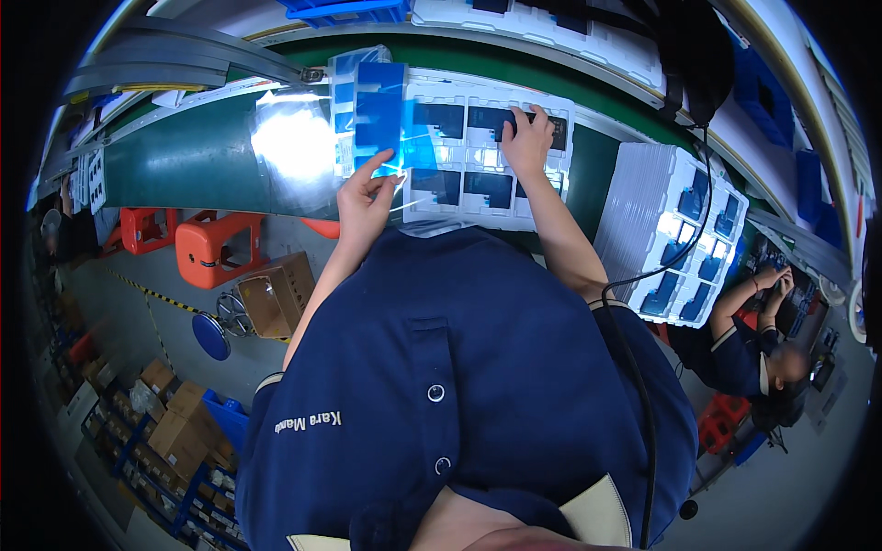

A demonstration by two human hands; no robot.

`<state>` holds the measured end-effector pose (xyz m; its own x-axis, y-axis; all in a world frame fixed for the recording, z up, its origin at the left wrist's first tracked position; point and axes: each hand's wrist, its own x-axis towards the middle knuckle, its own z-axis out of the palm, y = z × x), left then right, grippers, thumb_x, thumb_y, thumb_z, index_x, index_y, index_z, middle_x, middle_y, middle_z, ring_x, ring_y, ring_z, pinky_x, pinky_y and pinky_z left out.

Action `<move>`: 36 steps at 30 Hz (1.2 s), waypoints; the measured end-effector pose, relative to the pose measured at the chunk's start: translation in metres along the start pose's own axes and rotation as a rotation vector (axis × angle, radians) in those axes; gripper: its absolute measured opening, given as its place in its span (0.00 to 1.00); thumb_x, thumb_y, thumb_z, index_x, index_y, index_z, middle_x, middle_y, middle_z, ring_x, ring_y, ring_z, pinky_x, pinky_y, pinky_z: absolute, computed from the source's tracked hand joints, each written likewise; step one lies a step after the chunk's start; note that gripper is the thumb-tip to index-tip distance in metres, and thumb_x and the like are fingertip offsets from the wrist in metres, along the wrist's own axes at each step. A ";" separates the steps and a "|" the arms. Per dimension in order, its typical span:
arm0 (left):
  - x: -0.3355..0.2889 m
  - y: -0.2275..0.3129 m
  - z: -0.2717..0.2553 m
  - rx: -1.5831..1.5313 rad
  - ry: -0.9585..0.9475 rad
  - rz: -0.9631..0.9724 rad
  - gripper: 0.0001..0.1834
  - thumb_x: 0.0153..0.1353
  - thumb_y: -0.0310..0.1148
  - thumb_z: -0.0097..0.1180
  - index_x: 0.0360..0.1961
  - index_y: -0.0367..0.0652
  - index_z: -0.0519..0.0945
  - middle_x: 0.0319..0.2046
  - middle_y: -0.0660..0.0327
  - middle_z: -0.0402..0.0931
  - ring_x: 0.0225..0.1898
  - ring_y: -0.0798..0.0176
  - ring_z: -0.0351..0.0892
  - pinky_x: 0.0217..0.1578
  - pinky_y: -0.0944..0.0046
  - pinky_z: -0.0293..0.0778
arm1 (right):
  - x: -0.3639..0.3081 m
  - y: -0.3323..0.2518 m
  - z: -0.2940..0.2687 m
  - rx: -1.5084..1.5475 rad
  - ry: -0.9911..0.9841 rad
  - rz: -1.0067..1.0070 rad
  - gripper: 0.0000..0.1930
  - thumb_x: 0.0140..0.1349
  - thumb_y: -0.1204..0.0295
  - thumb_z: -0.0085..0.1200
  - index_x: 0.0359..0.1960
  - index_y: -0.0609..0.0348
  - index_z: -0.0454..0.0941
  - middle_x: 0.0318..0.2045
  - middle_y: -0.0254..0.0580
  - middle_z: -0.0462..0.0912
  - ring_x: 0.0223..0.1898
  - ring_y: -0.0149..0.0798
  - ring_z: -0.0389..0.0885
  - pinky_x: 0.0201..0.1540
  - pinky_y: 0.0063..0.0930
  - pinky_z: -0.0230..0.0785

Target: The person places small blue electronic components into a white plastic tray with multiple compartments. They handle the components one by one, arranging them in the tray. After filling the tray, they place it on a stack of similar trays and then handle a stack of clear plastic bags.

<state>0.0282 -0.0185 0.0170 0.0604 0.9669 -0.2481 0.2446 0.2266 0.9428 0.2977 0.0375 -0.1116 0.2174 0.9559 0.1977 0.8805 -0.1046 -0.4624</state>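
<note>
Navy polo shirt with a cream collar (542, 386) hogs most of the view, being right under the camera. Beyond it is a long green table (184, 174), and off to the right there's a tall stack of white moulded plastic trays (634, 202). A thin black cable (650, 432) loops across that stack and down over the right arm, so I'd say a quick reach that way could snag it and tug the stack.

On the table, just past the shirt, is one white plastic tray with six compartments (514, 220). Some flat blue film sheets (378, 110) overlap its left side. Honestly, they look slippery; if one gets dragged sideways, it could skate or catch on the tray edge. Dark flat rectangular panels (487, 188) lie in the compartments, and fingertips pressing unevenly could scuff or tip one.

Now the grip. Left hand (365, 197): thumb and forefinger are close together at the sheets' lower right corner, touching the blue, but can't tell if that's a real pinch. Right hand (528, 142): fingers are curled and partly spread over the panel in the tray's far right compartment; no idea whether they've closed on it, since the knuckles hide the contact.
</note>
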 end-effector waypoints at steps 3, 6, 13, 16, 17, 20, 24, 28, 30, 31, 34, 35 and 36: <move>0.001 0.002 0.001 0.010 -0.038 0.066 0.21 0.58 0.19 0.53 0.54 0.38 0.72 0.47 0.55 0.73 0.41 0.66 0.80 0.41 0.72 0.73 | -0.006 -0.004 -0.006 -0.037 -0.019 -0.025 0.23 0.52 0.69 0.59 0.52 0.54 0.73 0.53 0.52 0.66 0.52 0.55 0.66 0.54 0.42 0.61; 0.004 0.007 0.006 0.047 -0.025 0.128 0.21 0.55 0.19 0.54 0.52 0.38 0.74 0.46 0.55 0.72 0.39 0.66 0.81 0.39 0.72 0.75 | -0.011 -0.025 -0.021 0.461 -0.167 0.045 0.24 0.55 0.70 0.58 0.56 0.53 0.69 0.50 0.48 0.69 0.49 0.45 0.71 0.51 0.35 0.64; 0.007 0.007 0.007 0.063 -0.115 0.207 0.20 0.55 0.19 0.56 0.51 0.39 0.74 0.43 0.59 0.73 0.38 0.71 0.77 0.41 0.73 0.72 | -0.025 -0.089 -0.080 1.375 -0.694 0.149 0.28 0.55 0.84 0.55 0.59 0.57 0.64 0.35 0.35 0.77 0.37 0.23 0.75 0.40 0.15 0.66; 0.006 0.016 0.009 -0.085 -0.125 0.125 0.17 0.56 0.22 0.58 0.48 0.37 0.76 0.37 0.61 0.75 0.34 0.73 0.76 0.37 0.73 0.71 | -0.026 -0.088 -0.082 1.309 -0.724 0.185 0.24 0.54 0.84 0.56 0.54 0.58 0.70 0.30 0.33 0.78 0.33 0.23 0.75 0.39 0.16 0.67; 0.005 0.018 0.010 -0.172 -0.120 0.068 0.16 0.56 0.23 0.58 0.47 0.36 0.76 0.34 0.61 0.76 0.33 0.74 0.75 0.36 0.74 0.70 | -0.027 -0.088 -0.083 1.310 -0.725 0.194 0.21 0.54 0.83 0.57 0.51 0.58 0.72 0.29 0.33 0.78 0.32 0.23 0.75 0.38 0.16 0.67; 0.005 0.014 0.009 0.072 -0.098 0.055 0.12 0.58 0.27 0.58 0.42 0.35 0.78 0.27 0.63 0.78 0.29 0.74 0.75 0.33 0.74 0.68 | -0.028 -0.082 -0.082 1.324 -0.677 0.239 0.12 0.53 0.81 0.59 0.41 0.59 0.78 0.30 0.32 0.78 0.32 0.23 0.74 0.37 0.16 0.66; 0.002 0.013 0.013 0.107 -0.069 0.070 0.09 0.59 0.32 0.57 0.35 0.35 0.80 0.22 0.64 0.78 0.26 0.75 0.74 0.30 0.74 0.67 | -0.030 -0.072 -0.078 1.261 -0.568 0.165 0.05 0.53 0.77 0.61 0.31 0.61 0.80 0.33 0.31 0.75 0.33 0.23 0.71 0.36 0.16 0.64; 0.001 0.016 0.017 0.118 -0.008 0.104 0.12 0.59 0.35 0.58 0.26 0.34 0.80 0.18 0.63 0.77 0.22 0.76 0.72 0.24 0.73 0.65 | -0.035 -0.068 -0.073 1.256 -0.625 0.206 0.05 0.54 0.75 0.61 0.31 0.61 0.81 0.35 0.31 0.74 0.33 0.24 0.70 0.37 0.18 0.63; 0.002 0.011 0.018 0.122 0.031 0.118 0.14 0.58 0.36 0.59 0.23 0.34 0.80 0.16 0.62 0.77 0.20 0.76 0.71 0.22 0.73 0.64 | -0.037 -0.070 -0.074 1.245 -0.611 0.196 0.05 0.56 0.74 0.60 0.31 0.62 0.81 0.34 0.32 0.75 0.34 0.25 0.71 0.39 0.18 0.63; 0.002 0.008 0.018 0.148 0.050 0.113 0.15 0.57 0.36 0.60 0.21 0.35 0.79 0.16 0.62 0.77 0.19 0.76 0.71 0.21 0.73 0.64 | -0.038 -0.072 -0.075 1.289 -0.587 0.209 0.05 0.56 0.74 0.59 0.31 0.63 0.81 0.34 0.33 0.75 0.35 0.26 0.71 0.40 0.19 0.63; 0.001 0.012 0.013 0.315 0.018 0.058 0.15 0.56 0.36 0.61 0.21 0.35 0.80 0.16 0.62 0.77 0.20 0.75 0.72 0.21 0.73 0.65 | -0.039 -0.072 -0.075 1.432 -0.539 0.256 0.05 0.58 0.74 0.57 0.31 0.63 0.80 0.34 0.34 0.76 0.37 0.27 0.72 0.42 0.20 0.64; 0.000 0.015 0.012 0.386 -0.008 0.034 0.14 0.56 0.36 0.61 0.21 0.35 0.80 0.17 0.61 0.78 0.21 0.75 0.73 0.22 0.73 0.65 | -0.038 -0.069 -0.074 1.489 -0.541 0.276 0.05 0.59 0.74 0.57 0.32 0.63 0.80 0.34 0.34 0.76 0.38 0.28 0.73 0.42 0.20 0.65; -0.002 0.015 0.013 0.403 0.001 0.060 0.14 0.56 0.35 0.62 0.22 0.35 0.80 0.17 0.61 0.78 0.21 0.75 0.73 0.22 0.73 0.66 | -0.034 -0.066 -0.072 1.545 -0.545 0.292 0.05 0.59 0.74 0.56 0.32 0.63 0.80 0.34 0.34 0.77 0.38 0.28 0.73 0.43 0.20 0.65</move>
<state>0.0445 -0.0182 0.0289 0.0856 0.9771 -0.1947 0.6001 0.1054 0.7930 0.2631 -0.0078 -0.0254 -0.1669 0.9666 -0.1947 -0.4519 -0.2505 -0.8562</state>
